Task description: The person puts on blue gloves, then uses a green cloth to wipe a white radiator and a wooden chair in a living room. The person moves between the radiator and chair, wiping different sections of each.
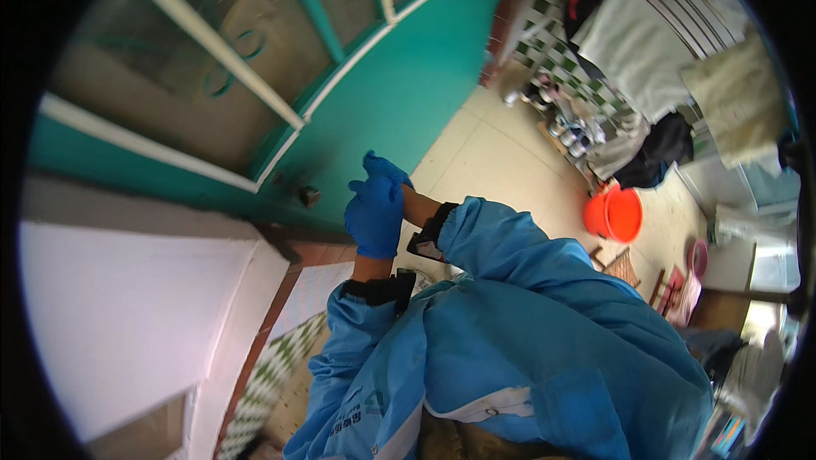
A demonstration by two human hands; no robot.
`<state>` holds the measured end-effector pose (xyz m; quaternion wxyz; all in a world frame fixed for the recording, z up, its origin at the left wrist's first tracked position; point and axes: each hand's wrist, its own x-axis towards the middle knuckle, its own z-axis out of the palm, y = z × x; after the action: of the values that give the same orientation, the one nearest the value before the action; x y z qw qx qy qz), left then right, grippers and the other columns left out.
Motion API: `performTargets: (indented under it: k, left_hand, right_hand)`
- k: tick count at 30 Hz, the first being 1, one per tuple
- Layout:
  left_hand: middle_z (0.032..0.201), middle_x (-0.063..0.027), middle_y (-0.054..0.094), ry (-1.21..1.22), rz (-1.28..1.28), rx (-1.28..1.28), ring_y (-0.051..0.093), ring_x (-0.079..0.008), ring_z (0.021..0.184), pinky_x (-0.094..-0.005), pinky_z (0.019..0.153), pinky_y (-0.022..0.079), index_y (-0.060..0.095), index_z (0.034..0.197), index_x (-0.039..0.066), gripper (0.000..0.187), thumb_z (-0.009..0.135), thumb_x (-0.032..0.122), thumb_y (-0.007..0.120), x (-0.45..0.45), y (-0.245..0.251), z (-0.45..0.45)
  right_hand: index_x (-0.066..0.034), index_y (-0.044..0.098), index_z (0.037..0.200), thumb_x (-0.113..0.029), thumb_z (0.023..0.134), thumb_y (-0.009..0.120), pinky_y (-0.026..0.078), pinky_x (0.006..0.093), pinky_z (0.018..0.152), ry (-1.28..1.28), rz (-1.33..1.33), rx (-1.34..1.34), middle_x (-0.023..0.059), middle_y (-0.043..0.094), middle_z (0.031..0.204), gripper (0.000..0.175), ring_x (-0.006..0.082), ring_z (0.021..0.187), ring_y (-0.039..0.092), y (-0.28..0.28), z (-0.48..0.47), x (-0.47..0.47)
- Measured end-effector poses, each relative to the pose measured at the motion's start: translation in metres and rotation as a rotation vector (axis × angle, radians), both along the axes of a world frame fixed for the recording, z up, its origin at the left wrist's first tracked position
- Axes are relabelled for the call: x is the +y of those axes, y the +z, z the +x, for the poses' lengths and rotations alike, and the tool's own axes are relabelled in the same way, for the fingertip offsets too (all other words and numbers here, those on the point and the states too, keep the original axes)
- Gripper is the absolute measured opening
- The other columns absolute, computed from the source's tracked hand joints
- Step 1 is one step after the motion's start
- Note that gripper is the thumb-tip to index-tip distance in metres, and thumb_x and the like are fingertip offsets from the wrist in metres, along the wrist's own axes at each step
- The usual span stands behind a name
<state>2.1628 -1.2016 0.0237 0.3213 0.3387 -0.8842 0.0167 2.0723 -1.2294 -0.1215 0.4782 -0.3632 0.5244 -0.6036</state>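
Observation:
My left hand [376,221] and my right hand [385,170] both wear blue gloves and touch each other in front of my body. The left lies nearer to me, against the right hand near its wrist; how its fingers close there is hidden. The wrist of the right is bare between the glove and a dark cuff band. Just left of my hands, not touched by them, is the round metal knob [309,196] of a teal door [395,103] with window panes in its upper part. I wear a blue jacket [510,332].
Beyond the door, on the tiled floor [491,154], several shoes [570,135] stand along a green-and-white tiled wall. A red bucket [613,213] stands to the right, with a pink basin [698,257] farther off. Cloths [644,46] hang at the upper right. A pale wall [127,307] is at left.

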Motion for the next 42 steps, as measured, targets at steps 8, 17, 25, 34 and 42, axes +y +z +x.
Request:
performTargets:
  k: [8,17,25,34,42]
  left_hand:
    - [0.072,-0.0152,0.059,-0.377,0.142,-0.222,0.06,-0.0335,0.061,-0.0448,0.052,0.047,0.056,0.078,0.008,0.02,0.086,0.027,0.061,0.044,-0.01,-0.017]
    - [0.094,-0.0227,0.066,-0.148,1.126,-0.132,0.065,-0.0377,0.081,-0.0466,0.072,0.049,0.057,0.101,0.0,0.028,0.089,0.025,0.055,0.095,-0.008,-0.077]
    - [0.084,-0.0174,0.066,-0.703,1.129,-0.549,0.062,-0.0209,0.068,-0.0368,0.064,0.052,0.06,0.104,-0.003,0.036,0.097,0.031,0.049,0.114,-0.015,-0.092]
    - [0.09,-0.011,0.068,-0.65,1.268,-0.73,0.065,-0.0193,0.066,-0.0323,0.066,0.052,0.06,0.109,0.003,0.041,0.097,0.041,0.049,0.047,-0.009,-0.003]
    - [0.096,-0.0103,0.066,-0.283,1.622,0.028,0.061,-0.0165,0.078,-0.0302,0.073,0.048,0.064,0.111,0.003,0.035,0.097,0.034,0.054,-0.043,0.045,0.165]
  right_hand:
    - [-0.0056,0.019,0.15,-0.053,0.074,0.077,0.037,0.0453,0.104,-0.458,0.199,-0.52,0.0197,0.035,0.148,0.107,0.0323,0.136,0.035,0.108,-0.065,0.088]
    - [0.0,0.028,0.146,-0.034,0.086,0.072,0.03,0.0338,0.111,-0.7,-0.447,-0.69,0.0106,0.038,0.149,0.082,0.0241,0.136,0.036,0.102,-0.082,0.142]
    - [-0.0107,0.051,0.135,-0.038,0.067,0.073,0.025,0.0486,0.113,-0.987,-0.222,0.776,0.0265,0.046,0.137,0.076,0.0458,0.133,0.034,0.049,-0.109,0.224]
    - [-0.0062,0.018,0.151,-0.052,0.085,0.065,0.026,0.0443,0.111,-0.408,-0.119,-0.638,0.0116,0.034,0.15,0.093,0.0256,0.141,0.028,0.033,-0.03,0.149]
    - [-0.0083,0.031,0.146,-0.062,0.077,0.068,0.032,0.0475,0.108,0.02,0.186,-0.461,0.0136,0.033,0.149,0.095,0.029,0.139,0.029,0.061,0.047,-0.023]
